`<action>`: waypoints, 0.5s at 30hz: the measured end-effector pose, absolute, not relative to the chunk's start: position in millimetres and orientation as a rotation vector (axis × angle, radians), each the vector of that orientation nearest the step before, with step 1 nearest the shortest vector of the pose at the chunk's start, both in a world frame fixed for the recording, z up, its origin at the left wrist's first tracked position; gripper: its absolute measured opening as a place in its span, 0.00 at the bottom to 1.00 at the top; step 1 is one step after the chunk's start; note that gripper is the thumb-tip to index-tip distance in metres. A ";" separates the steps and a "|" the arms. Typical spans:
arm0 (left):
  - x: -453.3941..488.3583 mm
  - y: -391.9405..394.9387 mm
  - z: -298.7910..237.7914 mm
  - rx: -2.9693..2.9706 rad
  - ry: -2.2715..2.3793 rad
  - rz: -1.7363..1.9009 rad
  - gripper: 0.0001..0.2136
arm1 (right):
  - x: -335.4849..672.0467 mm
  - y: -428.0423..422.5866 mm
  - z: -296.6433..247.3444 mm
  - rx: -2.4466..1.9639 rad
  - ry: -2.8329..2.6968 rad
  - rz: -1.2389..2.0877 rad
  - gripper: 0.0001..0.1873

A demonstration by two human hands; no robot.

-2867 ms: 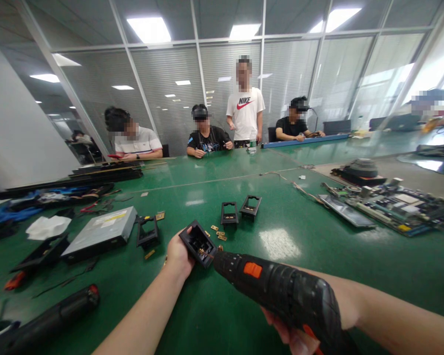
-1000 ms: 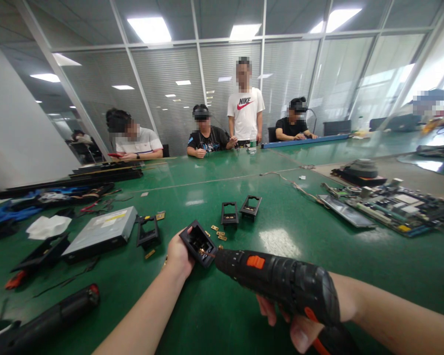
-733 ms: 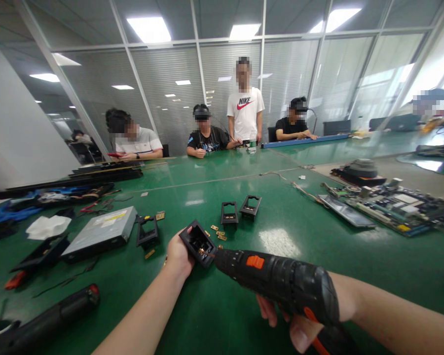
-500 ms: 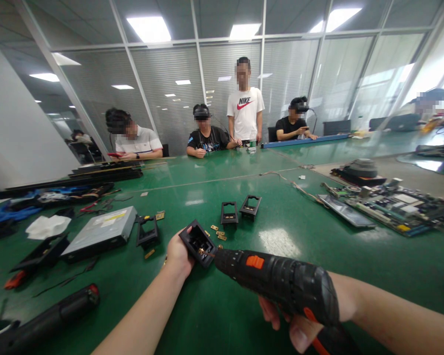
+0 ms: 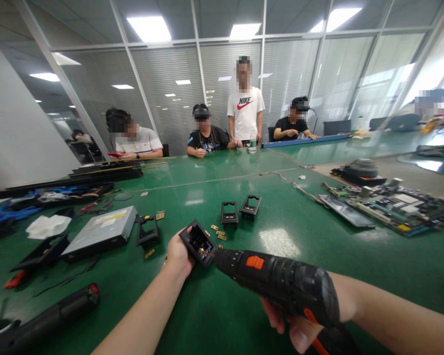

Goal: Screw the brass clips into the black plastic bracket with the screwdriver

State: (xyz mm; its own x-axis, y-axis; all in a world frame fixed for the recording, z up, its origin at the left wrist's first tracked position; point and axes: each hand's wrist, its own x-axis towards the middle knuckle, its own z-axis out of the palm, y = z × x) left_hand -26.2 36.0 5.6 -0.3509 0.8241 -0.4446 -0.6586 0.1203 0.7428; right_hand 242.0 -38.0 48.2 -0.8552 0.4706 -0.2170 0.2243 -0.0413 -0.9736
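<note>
My left hand [image 5: 178,256] grips a small black plastic housing [image 5: 198,242] and tilts it up off the green table [image 5: 222,315]. My right hand [image 5: 294,331] is wrapped round the grip of a black electric screwdriver [image 5: 277,283] with an orange switch. The driver's bit points left into the open housing, at a brass part inside. Small brass plates [image 5: 218,231] lie just beyond the housing.
Two more black housings [image 5: 240,211] stand behind, a third [image 5: 147,230] beside a grey disc drive [image 5: 101,231]. A second black driver [image 5: 48,318] lies at the near left. Circuit boards [image 5: 392,204] spread at the right. Several people sit or stand at the far edge.
My right hand shifted its hold on the driver, which sits slightly higher than 2.9 s ago. My left hand and the housing stayed put.
</note>
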 end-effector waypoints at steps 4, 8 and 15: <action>-26.0 36.1 6.3 0.180 1.168 1.545 0.03 | 241.9 -38.1 47.1 -0.667 -2.068 1.934 0.28; -25.9 35.7 7.0 0.185 1.178 1.538 0.03 | 242.9 -37.7 44.3 -0.684 -2.083 1.910 0.27; -26.8 35.7 6.0 0.217 1.191 1.529 0.04 | 243.8 -36.1 42.3 -0.608 -2.134 1.801 0.27</action>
State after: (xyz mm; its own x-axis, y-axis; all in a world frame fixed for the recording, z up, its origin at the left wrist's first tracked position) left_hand -26.8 35.7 6.0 -0.3532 0.8215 -0.4477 -0.6354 0.1406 0.7593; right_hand 243.8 -36.1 42.3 -0.8714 0.4877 -0.0537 0.1347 0.1326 -0.9820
